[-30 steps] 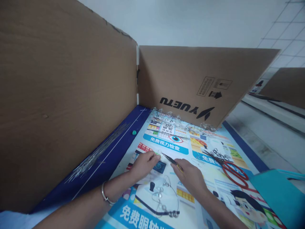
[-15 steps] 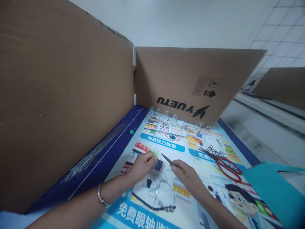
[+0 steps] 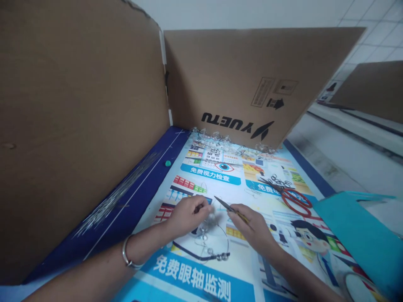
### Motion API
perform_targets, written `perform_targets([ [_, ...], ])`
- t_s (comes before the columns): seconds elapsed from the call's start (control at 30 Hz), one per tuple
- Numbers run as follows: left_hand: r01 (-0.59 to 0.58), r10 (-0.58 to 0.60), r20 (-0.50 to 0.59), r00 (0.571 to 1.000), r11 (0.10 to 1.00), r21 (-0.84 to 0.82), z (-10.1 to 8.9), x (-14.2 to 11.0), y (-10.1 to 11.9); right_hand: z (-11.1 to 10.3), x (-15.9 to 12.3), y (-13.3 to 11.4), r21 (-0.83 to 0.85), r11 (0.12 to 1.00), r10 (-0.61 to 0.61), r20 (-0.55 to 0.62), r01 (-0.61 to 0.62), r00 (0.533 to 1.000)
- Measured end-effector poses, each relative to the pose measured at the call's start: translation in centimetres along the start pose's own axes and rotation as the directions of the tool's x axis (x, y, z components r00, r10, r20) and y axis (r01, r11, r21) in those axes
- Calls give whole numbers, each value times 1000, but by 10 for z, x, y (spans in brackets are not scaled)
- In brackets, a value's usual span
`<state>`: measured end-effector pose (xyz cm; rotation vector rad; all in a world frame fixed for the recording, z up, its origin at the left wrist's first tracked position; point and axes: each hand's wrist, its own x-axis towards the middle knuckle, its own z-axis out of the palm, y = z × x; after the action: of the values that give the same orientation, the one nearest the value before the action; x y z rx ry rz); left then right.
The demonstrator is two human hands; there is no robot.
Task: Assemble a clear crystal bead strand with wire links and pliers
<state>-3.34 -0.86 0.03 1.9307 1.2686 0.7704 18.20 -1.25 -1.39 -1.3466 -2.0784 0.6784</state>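
My left hand is closed in a pinch above the printed sheet. Clear beads hang just under its fingertips, and the thin wire between the fingers is hard to make out. My right hand grips a slim pointed tool with a dark tip and yellowish handle; whether it is tweezers or a blade I cannot tell. The tip points toward my left hand, apart from it. Below both hands lies a loop of thin wire with clear beads on it.
Red-handled scissors lie at the right beside small dark rings. A bundle of thin metal wires rests along the left. More clear beaded pieces line the back cardboard panel. A teal box stands right; a green lump sits left.
The view has tilted down, so the table appears higher. Both hands have come slightly nearer to me over the sheet. The left fingers are more curled, with clear beads now showing beneath them.
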Motion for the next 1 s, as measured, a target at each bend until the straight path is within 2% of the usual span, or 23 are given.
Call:
perform_targets([
  [0.13, -76, 75, 11, 997, 969, 235, 5, -2, -2, -6, -19, 14, -139, 988, -75, -44, 68, 996],
  [0.23, -149, 151, 18, 988, 932, 330, 10, -3, -5, -7, -32, 19, -253, 956, -162, -33, 149, 986],
  [0.4, -125, 127, 15, 992, 936, 330, 15, -2, -8, -4, -43, 20, -389, 888, -283, -43, 245, 958],
  [0.67, -168, 167, 30, 986, 944, 284, 18, -3, -10, -1, -38, 18, -481, 828, -344, -28, 289, 939],
  [1.0, -153, 149, 37, 988, 953, 260, 18, -3, -7, -5, -31, 13, -645, 675, -441, 38, 359, 897],
])
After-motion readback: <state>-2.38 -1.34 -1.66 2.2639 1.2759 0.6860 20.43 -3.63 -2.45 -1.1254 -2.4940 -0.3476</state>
